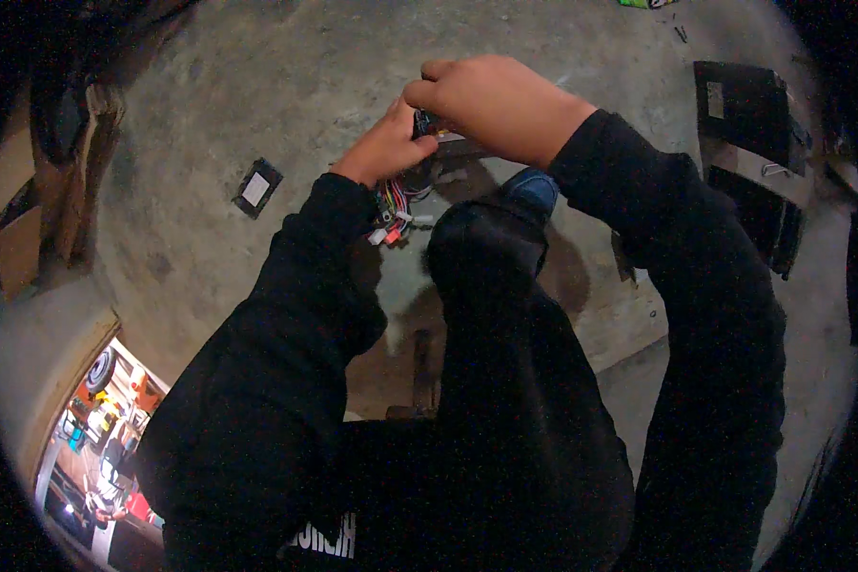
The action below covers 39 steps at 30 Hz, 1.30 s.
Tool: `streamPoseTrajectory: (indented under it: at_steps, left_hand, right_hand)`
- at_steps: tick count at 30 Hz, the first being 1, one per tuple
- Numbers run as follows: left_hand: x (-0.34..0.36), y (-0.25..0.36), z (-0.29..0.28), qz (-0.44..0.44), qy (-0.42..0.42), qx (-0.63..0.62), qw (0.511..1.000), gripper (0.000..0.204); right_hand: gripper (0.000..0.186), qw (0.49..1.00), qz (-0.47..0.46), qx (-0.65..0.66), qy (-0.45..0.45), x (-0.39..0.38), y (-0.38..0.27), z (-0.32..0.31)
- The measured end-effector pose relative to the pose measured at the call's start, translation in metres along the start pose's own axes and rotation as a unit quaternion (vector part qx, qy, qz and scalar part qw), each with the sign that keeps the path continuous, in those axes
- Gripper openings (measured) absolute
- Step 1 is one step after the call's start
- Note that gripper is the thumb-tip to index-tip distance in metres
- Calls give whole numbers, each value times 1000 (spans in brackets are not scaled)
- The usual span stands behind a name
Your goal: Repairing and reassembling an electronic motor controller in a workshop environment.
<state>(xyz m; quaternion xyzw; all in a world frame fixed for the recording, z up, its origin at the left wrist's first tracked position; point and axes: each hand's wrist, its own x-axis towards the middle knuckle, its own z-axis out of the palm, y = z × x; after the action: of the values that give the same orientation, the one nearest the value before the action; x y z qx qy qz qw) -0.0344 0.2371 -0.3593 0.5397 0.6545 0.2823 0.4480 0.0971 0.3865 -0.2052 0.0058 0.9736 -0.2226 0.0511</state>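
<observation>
My left hand (388,146) is closed, thumb and fingers round a small dark part (423,122) held above the concrete floor. Just over it, my right hand (499,103) bends in from the right with its fingers curled together; what they pinch is hidden behind the hand. Beneath the left wrist hangs a bundle of coloured wires (391,200), red, yellow, white and dark, ending in white and red plug connectors (387,234). The bundle seems to come from the dark part, but the join is covered by my hand.
A flat black piece with a white label (256,189) lies on the floor to the left. Two black panels or boxes (748,110) stand at the right. Cardboard (84,167) leans at the far left. My knee and blue shoe (532,194) are just below my hands.
</observation>
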Motion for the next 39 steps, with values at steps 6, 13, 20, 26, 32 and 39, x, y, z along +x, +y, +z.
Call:
streamPoseTrajectory:
  at_steps: [6,13,20,26,32,39]
  left_hand:
    - [-7,1,-1,7,67,10,998,68]
    - [-18,14,7,78,118,145,979,63]
    - [-16,12,8,44,116,149,981,65]
    - [-17,30,0,-49,82,60,994,68]
    - [-14,13,4,-23,107,69,992,71]
    - [-12,16,7,-19,131,115,984,69]
  right_hand:
    - [23,1000,1,-13,29,-5,-2,3]
    - [30,1000,18,-15,17,-4,-1,20]
    - [46,999,-30,4,40,-15,-1,1]
    - [34,999,21,-44,22,-14,4,-12]
    - [18,998,-7,-59,31,-5,17,-6]
    - [17,997,-10,-77,21,5,13,-7]
